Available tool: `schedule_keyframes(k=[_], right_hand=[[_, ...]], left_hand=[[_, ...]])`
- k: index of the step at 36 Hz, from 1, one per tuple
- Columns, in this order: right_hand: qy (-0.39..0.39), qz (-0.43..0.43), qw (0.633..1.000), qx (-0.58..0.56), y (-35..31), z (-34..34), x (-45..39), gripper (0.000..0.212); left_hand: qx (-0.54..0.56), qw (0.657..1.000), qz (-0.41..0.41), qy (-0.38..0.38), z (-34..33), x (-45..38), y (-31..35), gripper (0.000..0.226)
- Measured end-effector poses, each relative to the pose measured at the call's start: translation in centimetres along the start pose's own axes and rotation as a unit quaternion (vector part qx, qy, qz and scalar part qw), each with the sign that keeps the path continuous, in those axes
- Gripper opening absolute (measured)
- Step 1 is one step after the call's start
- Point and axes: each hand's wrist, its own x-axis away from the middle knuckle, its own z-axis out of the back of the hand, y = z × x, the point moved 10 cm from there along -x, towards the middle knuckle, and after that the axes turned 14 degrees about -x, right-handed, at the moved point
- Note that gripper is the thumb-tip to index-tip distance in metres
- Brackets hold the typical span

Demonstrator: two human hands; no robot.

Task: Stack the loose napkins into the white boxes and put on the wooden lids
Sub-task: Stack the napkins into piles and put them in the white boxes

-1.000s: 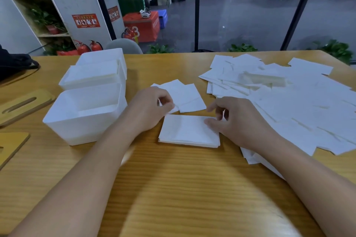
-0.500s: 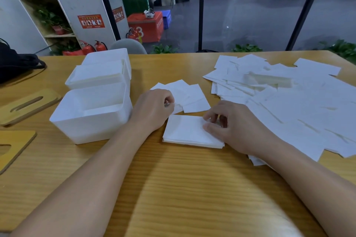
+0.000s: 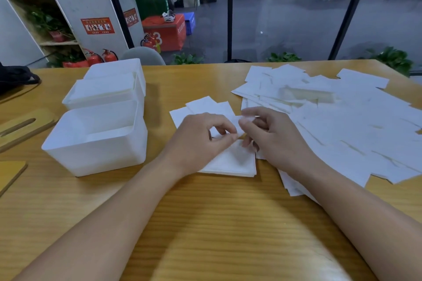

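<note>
In the middle of the frame the left hand and the right hand meet with curled fingers, both pinching one thin white paper napkin above a small neat stack of white napkins. A big heap of loose white napkins covers the right side of the yellow wooden desk. At the left stand open white plastic boxes, and flat wooden lids with a slot lie at the left edge.

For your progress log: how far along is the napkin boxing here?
Done: little; the nearest white box looks empty and the wooden lids lie aside. In hand: the left hand and right hand work at a small stack. Left: the loose pile, boxing, lidding.
</note>
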Motion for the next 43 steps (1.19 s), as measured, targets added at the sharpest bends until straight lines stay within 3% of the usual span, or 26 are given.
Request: schedule_keyframes(k=[3, 5, 10, 14, 18, 20, 25, 28, 33, 43], right_hand=[[0.007, 0.005, 1.000, 0.015, 0.4, 0.3, -0.2, 0.016], [0.013, 0.013, 1.000, 0.023, 0.4, 0.5, -0.3, 0.016], [0.017, 0.077, 0.995, 0.063, -0.7, 0.5, -0.2, 0.016], [-0.015, 0.146, 0.983, 0.115, -2.0, -0.1, 0.2, 0.016], [-0.044, 0.172, 0.975, 0.137, -3.3, -0.4, 0.6, 0.032], [-0.037, 0.182, 0.976, 0.115, -4.0, -0.1, 0.7, 0.038], [-0.016, 0.154, 0.987, 0.029, -3.7, 0.8, 0.3, 0.032], [-0.001, 0.113, 0.993, 0.023, -2.5, 1.4, -0.2, 0.024], [-0.008, 0.039, 0.999, 0.024, -0.6, 1.3, -0.4, 0.018], [-0.054, -0.029, 0.992, 0.109, 1.4, 0.3, -0.2, 0.027]], left_hand=[[0.017, 0.999, 0.003, -0.043, -0.8, 0.0, -0.2, 0.003], [0.039, 0.998, 0.006, -0.052, -0.6, -0.1, -0.3, 0.005], [0.047, 0.999, 0.021, 0.004, 0.6, -0.6, -1.7, 0.009], [0.026, 0.997, 0.040, 0.055, 1.7, -0.7, -2.7, 0.043], [0.096, 0.991, 0.087, 0.023, 1.9, -0.8, -3.8, 0.074], [0.140, 0.984, 0.108, 0.004, 1.8, -0.8, -4.3, 0.069], [0.226, 0.967, 0.117, 0.025, 2.7, -0.7, -4.2, 0.026], [0.219, 0.967, 0.126, 0.029, 3.3, -0.5, -4.2, 0.026], [0.164, 0.974, 0.146, -0.044, 2.7, -0.4, -5.7, 0.025], [0.128, 0.954, 0.213, -0.167, 0.8, 0.6, -7.9, 0.029]])
